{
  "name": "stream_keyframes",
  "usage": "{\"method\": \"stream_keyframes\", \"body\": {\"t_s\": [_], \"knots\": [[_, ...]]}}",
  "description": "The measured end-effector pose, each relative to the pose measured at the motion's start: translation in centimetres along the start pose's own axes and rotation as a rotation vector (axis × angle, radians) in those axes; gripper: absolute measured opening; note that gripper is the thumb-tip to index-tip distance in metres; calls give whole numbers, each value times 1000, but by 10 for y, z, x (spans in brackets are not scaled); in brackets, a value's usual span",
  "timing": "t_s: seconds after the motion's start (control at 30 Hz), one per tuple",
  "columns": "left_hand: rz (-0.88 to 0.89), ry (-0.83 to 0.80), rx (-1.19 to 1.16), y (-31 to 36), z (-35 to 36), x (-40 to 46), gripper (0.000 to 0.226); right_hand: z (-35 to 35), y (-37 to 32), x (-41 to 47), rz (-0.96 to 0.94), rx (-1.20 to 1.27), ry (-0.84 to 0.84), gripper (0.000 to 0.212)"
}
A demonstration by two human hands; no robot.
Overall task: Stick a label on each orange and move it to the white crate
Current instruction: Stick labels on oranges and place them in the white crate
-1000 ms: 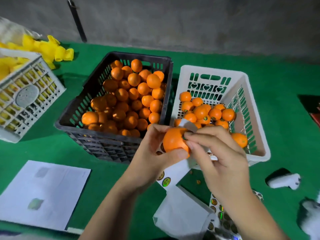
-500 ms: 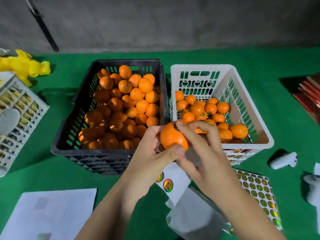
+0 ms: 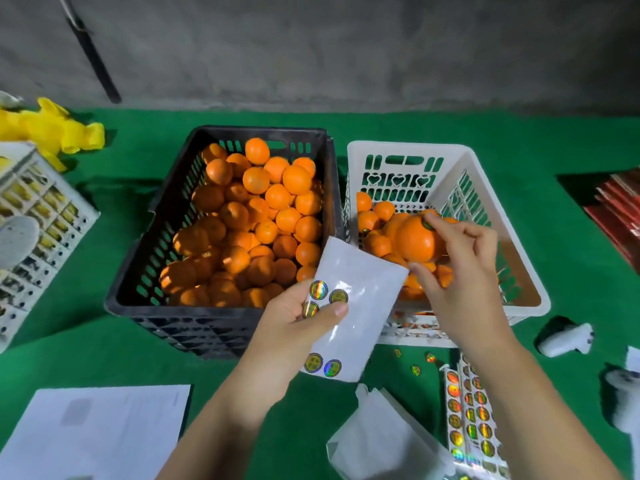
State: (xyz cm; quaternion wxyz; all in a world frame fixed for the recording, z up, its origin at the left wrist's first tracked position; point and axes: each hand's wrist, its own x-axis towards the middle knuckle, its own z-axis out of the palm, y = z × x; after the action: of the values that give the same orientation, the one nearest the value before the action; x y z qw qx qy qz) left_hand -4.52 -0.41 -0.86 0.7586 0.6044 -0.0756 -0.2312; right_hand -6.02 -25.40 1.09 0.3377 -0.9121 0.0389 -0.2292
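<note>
Green worktop [image 3: 104, 348], left to right.

Left edge: white lattice crate [image 3: 38, 233], yellow items inside; yellow bags [image 3: 52, 133] behind it. Near left corner: white paper sheet [image 3: 100, 431].

Centre: black crate [image 3: 180, 244], heaped with unlabelled oranges [image 3: 256, 216].

Left hand [image 3: 294, 327]: raised before the black crate's near right corner, thumb and fingers pinching a white sticker backing sheet [image 3: 356, 306]; five round holographic labels on it, print unreadable.

Right hand [image 3: 457, 282]: reaching over the white crate [image 3: 491, 188], fingers and thumb curled round a labelled orange [image 3: 415, 240] held above the fruit already inside.

Near right: full sticker sheets [image 3: 471, 420], loose stickers [image 3: 415, 370], crumpled backing paper [image 3: 381, 441]. Right edge: white objects [image 3: 564, 341], red stack [image 3: 620, 209].
</note>
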Motion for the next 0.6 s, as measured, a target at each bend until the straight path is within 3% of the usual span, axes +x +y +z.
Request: {"method": "stream_keyframes", "body": {"t_s": [0.07, 0.13, 0.2, 0.27, 0.33, 0.43, 0.53, 0.6], "knots": [[1, -10, 3, -4, 3, 3, 30, -1, 18, 11, 123, -58, -158, 79], [22, -44, -1, -6, 7, 6, 30, -3, 26, 11, 228, 79, -229, 77], [46, -41, -3, -7, 11, 10, 33, -4, 24, 4, 389, 396, -246, 80], [64, -2, -24, -9, 16, 15, 34, -2, 25, -4, 523, 792, -403, 85], [81, 74, -47, -12, 22, 19, 32, 2, 23, -15, 490, 1010, -572, 67], [139, 147, -22, -12, 31, 24, 28, 7, 15, -23, 451, 979, -519, 29], [220, 206, 247, -11, 28, 23, 23, 14, 19, -24, 465, 911, -438, 31], [278, 270, 573, -8, 20, 22, 28, 17, 21, -22, 475, 928, -410, 31]]}}
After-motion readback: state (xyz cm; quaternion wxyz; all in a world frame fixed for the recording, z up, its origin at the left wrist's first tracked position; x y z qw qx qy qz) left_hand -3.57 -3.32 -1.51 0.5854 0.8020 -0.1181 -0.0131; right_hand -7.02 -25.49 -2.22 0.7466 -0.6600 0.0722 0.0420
